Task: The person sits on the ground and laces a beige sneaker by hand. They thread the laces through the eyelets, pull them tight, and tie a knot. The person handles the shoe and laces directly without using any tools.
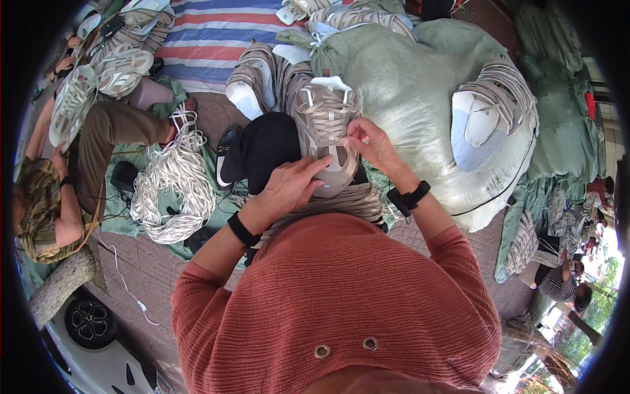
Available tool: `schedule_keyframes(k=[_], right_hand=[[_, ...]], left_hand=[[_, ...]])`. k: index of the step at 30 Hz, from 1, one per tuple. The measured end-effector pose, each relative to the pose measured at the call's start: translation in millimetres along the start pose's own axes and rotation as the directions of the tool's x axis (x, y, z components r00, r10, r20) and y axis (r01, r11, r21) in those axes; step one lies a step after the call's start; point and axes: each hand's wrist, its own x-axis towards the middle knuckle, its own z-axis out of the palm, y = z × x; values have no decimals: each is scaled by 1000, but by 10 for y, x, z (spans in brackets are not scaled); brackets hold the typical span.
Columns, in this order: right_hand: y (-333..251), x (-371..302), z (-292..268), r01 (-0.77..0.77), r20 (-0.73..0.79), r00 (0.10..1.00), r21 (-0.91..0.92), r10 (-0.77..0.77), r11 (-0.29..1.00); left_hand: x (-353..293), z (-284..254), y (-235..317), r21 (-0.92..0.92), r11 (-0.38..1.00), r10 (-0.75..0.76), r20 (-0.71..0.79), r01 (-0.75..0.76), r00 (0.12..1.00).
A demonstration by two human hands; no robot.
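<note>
A beige-grey sneaker upper with criss-crossed beige laces rests over my lap, its toe toward me. My left hand lies by the toe, index finger stretched across its side and thumb apart. At the lowest eyelets, on the other side, my right hand has thumb and fingertips pinched together on the shoelace; the exact grip is small to see. Beneath the toe, a stack of similar beige uppers lies across my lap.
Bundled uppers lie on a big pale-green sack at right. A heap of white laces is on green cloth at left, near a person holding an upper. Striped sheeting spreads ahead; a car stands at lower left.
</note>
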Motion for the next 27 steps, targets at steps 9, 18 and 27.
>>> schedule_keyframes(k=[9, 18, 27], right_hand=[[-28, 860, -573, -60, -118, 991, 99, 71, 993], [-31, 1282, -447, -420, 301, 904, 494, 303, 761], [747, 623, -981, -57, 30, 864, 998, 503, 38]], left_hand=[[-163, -24, 26, -271, 948, -197, -88, 166, 976], [-258, 13, -94, -656, 720, -337, -46, 226, 940], [90, -30, -122, -380, 886, -346, -163, 264, 924]])
